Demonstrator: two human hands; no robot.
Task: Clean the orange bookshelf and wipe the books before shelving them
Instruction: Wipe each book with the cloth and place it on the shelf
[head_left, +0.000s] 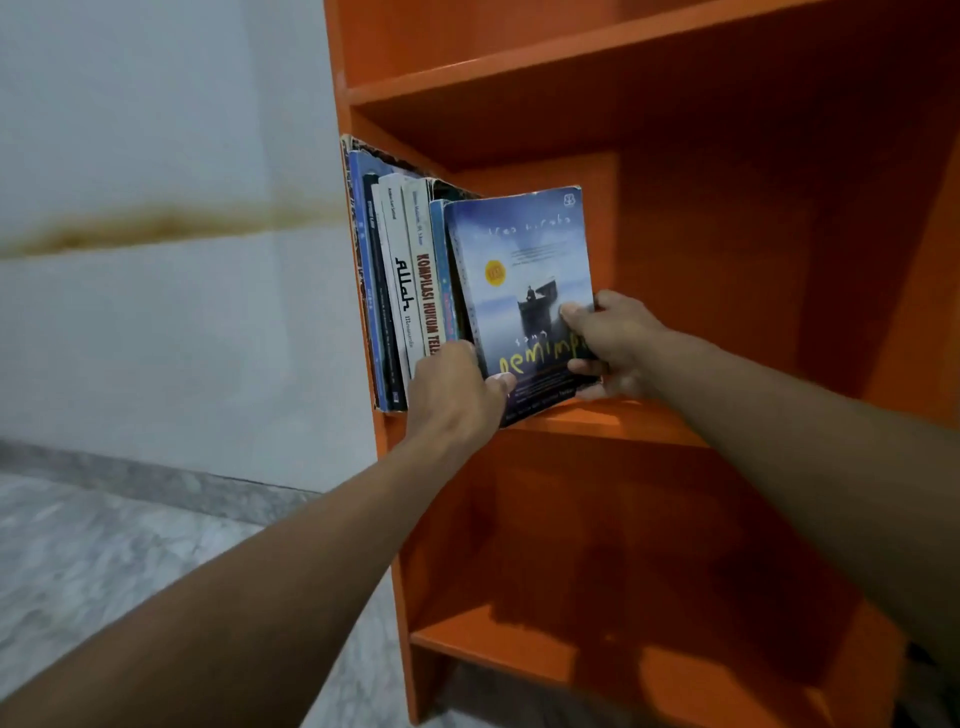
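Orange laminate bookshelf (727, 260) stands against a pale wall (156, 338) marked by a brown horizontal stain (156, 223); grey marbled floor (104, 571) lies below. A row of books (400, 291) stands upright at the left end of the middle shelf, spines outward. A blue paperback (524, 270) rests with its lower edge on the same shelf board, just beside the row's right end, front cover turned outward. The left hand (457, 389) grips its lower spine corner, thumb on the cover, the other fingers hidden. The right hand (613, 338) grips the lower open edge, thumb pressed on the cover, fingers curled behind.
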